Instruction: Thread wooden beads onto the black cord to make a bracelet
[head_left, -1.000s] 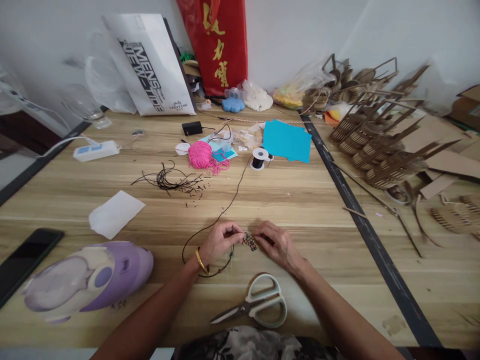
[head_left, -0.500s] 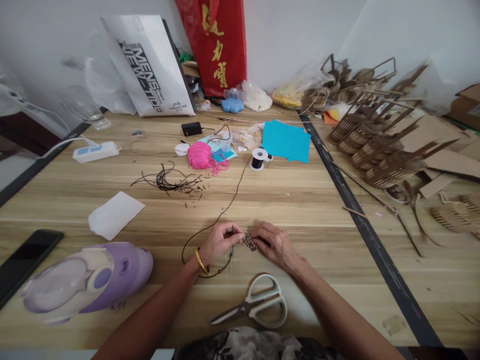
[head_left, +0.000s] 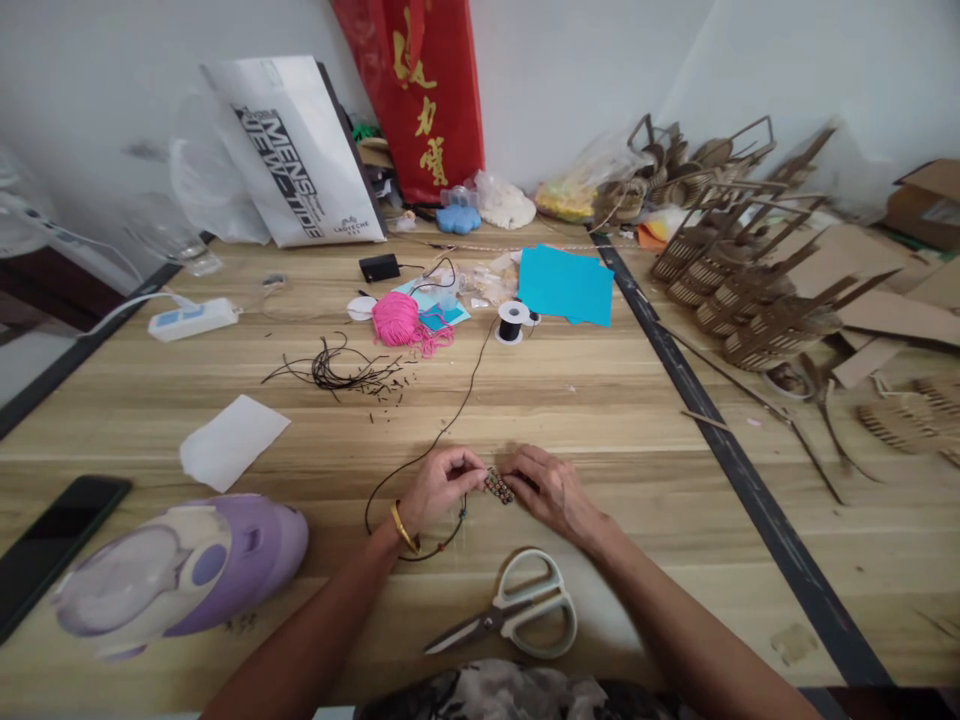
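Scene slid slightly down the view since the earlier frame; left hand (head_left: 442,487) and right hand (head_left: 555,492) barely shifted. Left pinched the dark bead cluster (head_left: 499,488) at its left end; right's fingers bunched at its right side, grip unclear. Cluster sat between both, beyond the scissors (head_left: 492,619). Black cord (head_left: 472,388) ran from the spool (head_left: 510,327) toward the left wrist.

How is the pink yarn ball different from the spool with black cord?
The pink yarn ball is round; the spool has flat white ends. The yarn ball looks bigger than the spool. The yarn ball's loose strands bunch beside it, but the spool's black cord trails toward the left hand. Both sit on the wooden table.
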